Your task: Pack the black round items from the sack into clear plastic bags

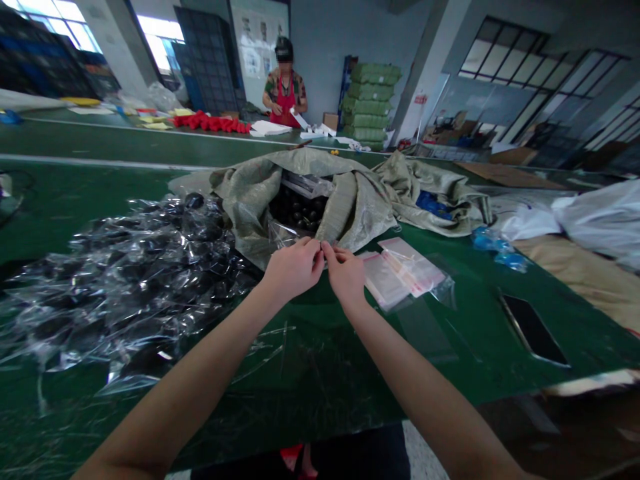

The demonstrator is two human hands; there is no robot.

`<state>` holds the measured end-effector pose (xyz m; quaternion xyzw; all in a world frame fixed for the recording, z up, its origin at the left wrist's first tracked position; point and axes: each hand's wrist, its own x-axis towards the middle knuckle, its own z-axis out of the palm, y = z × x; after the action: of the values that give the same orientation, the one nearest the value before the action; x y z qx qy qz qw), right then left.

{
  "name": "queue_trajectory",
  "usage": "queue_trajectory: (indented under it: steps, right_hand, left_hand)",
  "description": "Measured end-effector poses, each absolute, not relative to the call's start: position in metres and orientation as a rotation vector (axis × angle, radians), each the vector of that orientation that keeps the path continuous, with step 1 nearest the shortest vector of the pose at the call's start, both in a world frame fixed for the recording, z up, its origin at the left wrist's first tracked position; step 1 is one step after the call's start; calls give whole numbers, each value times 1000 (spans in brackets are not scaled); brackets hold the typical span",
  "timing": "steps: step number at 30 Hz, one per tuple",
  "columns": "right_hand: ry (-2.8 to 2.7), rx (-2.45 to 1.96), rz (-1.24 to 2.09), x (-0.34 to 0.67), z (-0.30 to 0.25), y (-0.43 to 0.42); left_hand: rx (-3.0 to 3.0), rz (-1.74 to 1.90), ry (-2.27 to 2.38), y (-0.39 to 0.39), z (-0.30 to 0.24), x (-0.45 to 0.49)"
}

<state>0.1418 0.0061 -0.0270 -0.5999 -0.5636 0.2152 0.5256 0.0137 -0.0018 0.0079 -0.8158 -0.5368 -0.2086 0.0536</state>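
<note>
My left hand (pixel 294 269) and my right hand (pixel 345 275) meet at the fingertips at the middle of the green table (pixel 310 400). They pinch a thin, clear plastic bag (pixel 323 257), which is hard to make out. Just beyond them lies an open woven sack (pixel 350 207), grey-green and holding round black items (pixel 295 213). To the left is a heap of clear bags (pixel 125 280) with black items inside. A stack of flat resealable bags (pixel 403 275) with pink-and-white inserts lies to the right of my right hand, not touching it.
A dark phone (pixel 533 330) lies on the table at right, past small blue packets (pixel 495 247) and white bags (pixel 600 220). Across the far table, a person in a red apron (pixel 285 100) handles white material near red items (pixel 210 122). Green sacks (pixel 373 100) stand stacked behind.
</note>
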Motion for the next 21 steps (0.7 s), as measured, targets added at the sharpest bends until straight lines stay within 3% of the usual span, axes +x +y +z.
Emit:
queue_trajectory:
  steps: [10,21]
  right_hand:
    - [-1259,-1267,939,149,-37,18]
    - [-1059,-1388,887,136,-32,13]
  left_hand:
    - [-2468,-593,-1655,1,11,11]
    - [-2412,-540,-1665,-9,10,19]
